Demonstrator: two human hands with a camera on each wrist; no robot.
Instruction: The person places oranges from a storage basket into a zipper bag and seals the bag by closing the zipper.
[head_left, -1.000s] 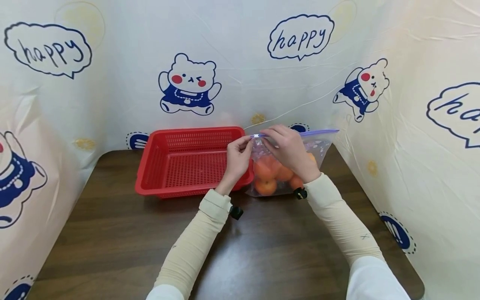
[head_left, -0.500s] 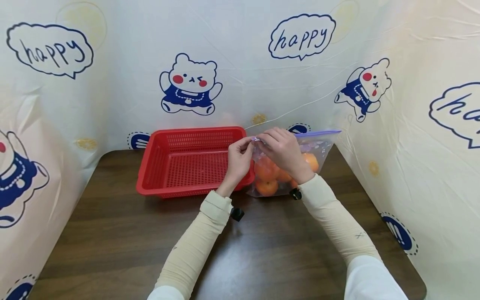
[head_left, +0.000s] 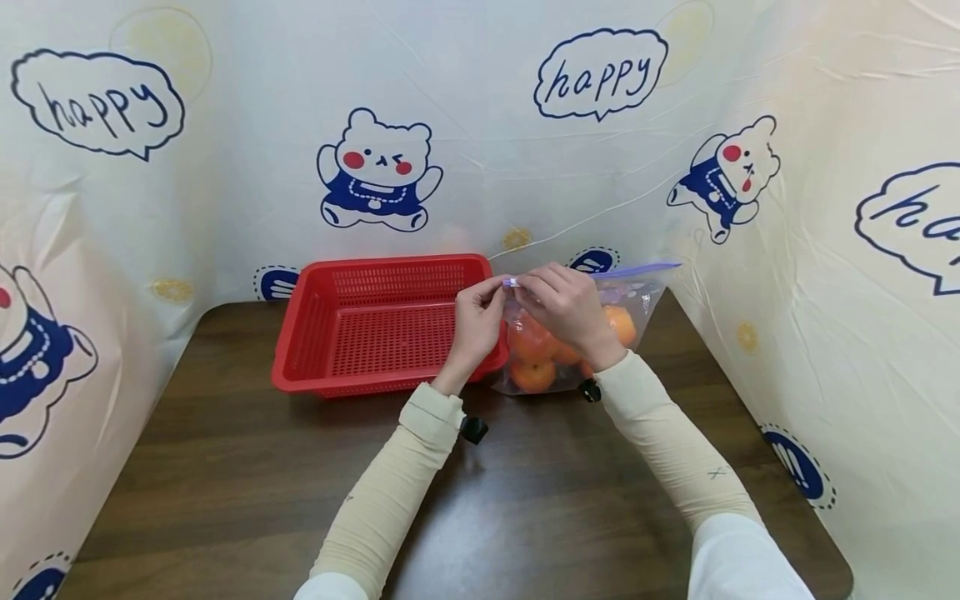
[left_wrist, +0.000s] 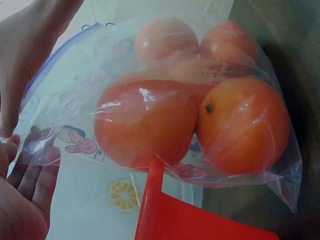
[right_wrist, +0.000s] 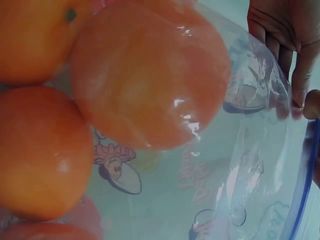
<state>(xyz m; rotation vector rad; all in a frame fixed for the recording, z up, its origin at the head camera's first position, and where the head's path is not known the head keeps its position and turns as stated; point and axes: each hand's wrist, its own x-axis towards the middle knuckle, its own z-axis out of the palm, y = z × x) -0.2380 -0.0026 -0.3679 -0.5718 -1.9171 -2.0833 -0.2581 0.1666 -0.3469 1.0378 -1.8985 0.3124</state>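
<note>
A clear zip bag [head_left: 647,302] with a purple zip strip [head_left: 641,269] stands on the table, holding several oranges [head_left: 533,377]. My left hand [head_left: 477,323] pinches the bag's top left corner between thumb and fingers. Right beside it, my right hand [head_left: 567,307] grips the zip strip near a small whitish slider [head_left: 512,282], knuckles covering part of the bag. In the left wrist view the oranges [left_wrist: 245,125] show through the printed plastic, with thumb and fingertips at the corner. The right wrist view has the purple strip [right_wrist: 304,192] passing by the fingers at the right edge.
A red perforated plastic basket [head_left: 390,381] with nothing in it sits left of the bag, its right rim against the bag's side. The brown wooden table [head_left: 480,517] extends toward me. A white printed cloth [head_left: 487,150] encloses the back and sides.
My right hand has slid left along the zip strip to my left hand and sunk slightly, uncovering more of the strip on the right. The left hand and the basket stay nearly in place.
</note>
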